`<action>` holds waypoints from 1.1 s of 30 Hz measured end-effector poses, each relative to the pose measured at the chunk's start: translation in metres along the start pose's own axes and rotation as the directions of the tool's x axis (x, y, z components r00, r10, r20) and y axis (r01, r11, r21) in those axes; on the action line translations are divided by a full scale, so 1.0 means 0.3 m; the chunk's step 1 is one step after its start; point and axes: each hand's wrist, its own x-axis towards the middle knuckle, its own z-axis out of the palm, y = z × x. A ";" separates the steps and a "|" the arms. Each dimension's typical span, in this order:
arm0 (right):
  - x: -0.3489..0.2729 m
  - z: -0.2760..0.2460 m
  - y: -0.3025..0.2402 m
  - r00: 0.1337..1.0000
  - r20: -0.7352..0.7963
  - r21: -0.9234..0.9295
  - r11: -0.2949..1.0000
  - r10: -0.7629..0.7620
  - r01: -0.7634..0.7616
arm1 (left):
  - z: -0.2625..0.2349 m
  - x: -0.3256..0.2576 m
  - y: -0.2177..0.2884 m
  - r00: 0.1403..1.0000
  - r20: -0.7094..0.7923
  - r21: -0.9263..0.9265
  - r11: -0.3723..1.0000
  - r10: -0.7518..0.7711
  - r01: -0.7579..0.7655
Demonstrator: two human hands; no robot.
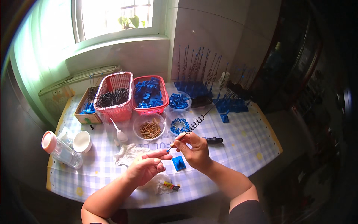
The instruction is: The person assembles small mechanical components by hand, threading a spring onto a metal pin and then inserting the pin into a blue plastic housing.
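My right hand (196, 154) pinches a dark coiled spring wire (195, 124) between thumb and fingers, its far straight end pointing up to the right. At the near end is a small blue tip (167, 151). My left hand (143, 170) has its index finger stretched out against that tip, while its other fingers curl loosely. Just below the two hands lies a blue square base (179, 163) with a raised stub. Nearer me, a small yellow and black glue tube (171, 186) rests on crumpled white tissue (154, 183).
Beyond my hands stand bowls of brass-coloured pins (150, 129) and small blue caps (179, 126). Farther back are a basket of black wires (113, 98) and a red basket of blue parts (150, 93). Upright spring wires (194, 67) stand behind. A bottle (63, 151) lies left; a black handle (214, 140) lies right.
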 end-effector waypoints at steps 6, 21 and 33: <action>-0.002 -0.006 -0.003 0.999 -0.009 -0.023 0.999 -0.038 0.038 | 0.009 -0.003 -0.013 1.000 0.003 0.012 1.000 0.023 -0.023; -0.003 -0.002 -0.007 0.999 -0.003 -0.037 0.998 -0.042 0.042 | 0.008 -0.007 -0.025 0.999 0.007 -0.027 0.999 0.037 -0.037; 0.000 -0.001 -0.009 0.998 0.001 -0.071 0.995 -0.066 0.066 | 0.001 -0.007 -0.031 0.999 0.018 -0.060 0.997 0.040 -0.039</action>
